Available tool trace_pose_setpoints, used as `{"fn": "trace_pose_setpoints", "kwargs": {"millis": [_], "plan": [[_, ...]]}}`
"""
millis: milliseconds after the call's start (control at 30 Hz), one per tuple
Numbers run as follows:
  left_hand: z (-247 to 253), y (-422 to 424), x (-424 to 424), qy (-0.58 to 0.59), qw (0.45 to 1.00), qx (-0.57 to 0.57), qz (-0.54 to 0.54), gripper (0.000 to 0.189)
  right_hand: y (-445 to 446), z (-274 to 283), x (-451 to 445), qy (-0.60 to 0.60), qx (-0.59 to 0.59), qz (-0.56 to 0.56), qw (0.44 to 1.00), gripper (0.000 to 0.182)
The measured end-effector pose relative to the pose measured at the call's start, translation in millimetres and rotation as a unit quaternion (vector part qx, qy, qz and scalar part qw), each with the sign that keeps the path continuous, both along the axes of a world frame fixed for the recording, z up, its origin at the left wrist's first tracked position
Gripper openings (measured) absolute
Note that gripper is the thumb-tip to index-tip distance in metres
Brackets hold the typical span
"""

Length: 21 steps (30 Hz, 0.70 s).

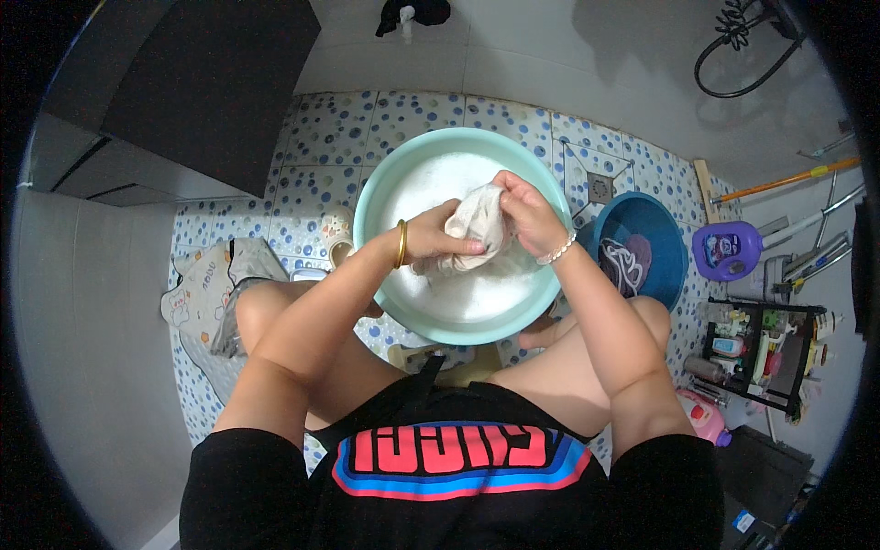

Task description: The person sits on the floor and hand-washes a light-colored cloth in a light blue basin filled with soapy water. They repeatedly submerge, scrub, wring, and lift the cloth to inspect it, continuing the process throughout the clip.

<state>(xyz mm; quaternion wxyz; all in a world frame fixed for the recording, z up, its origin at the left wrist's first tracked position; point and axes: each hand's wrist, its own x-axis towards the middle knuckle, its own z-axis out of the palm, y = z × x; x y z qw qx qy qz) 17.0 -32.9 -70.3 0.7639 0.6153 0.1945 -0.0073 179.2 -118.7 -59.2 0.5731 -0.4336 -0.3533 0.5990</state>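
Between my two hands is a wet, off-white cloth (474, 218), bunched up above soapy water. My left hand (440, 234) grips its left and lower side, thumb laid across the front. On the upper right, my right hand (528, 210) pinches the cloth with bent fingers. Below them stands a round mint-green plastic basin (462, 334), holding white suds (440, 175). The cloth's lower end hangs close to the foam; whether it touches the water I cannot tell.
A blue tub (677, 258) with dark fabric and a white cord stands right of the basin. Beyond it are a purple detergent bottle (725, 251) and a black rack (760, 354) of bottles. A floor drain (600, 187) lies at upper right. A patterned bag (206, 289) lies left.
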Motion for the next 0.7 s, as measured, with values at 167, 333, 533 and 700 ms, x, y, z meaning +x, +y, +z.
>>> {"fn": "trace_pose_setpoints", "kwargs": {"millis": [167, 333, 533, 700], "plan": [[10, 9, 6, 0.013, 0.999, -0.052, -0.005, 0.038, 5, 1, 3, -0.256, 0.103, -0.036, 0.961, 0.010], [38, 26, 4, -0.079, 0.964, -0.157, 0.200, 0.028, -5, -6, 15, -0.276, -0.034, 0.091, 0.956, 0.027], [40, 48, -3, -0.088, 0.913, -0.247, 0.311, 0.034, -12, -20, 35, -0.098, -0.100, -0.018, 0.990, 0.032], [39, 40, -2, -0.017, 0.949, -0.112, 0.295, 0.034, -10, 3, 33, 0.141, -0.029, -0.135, 0.980, 0.028]]}}
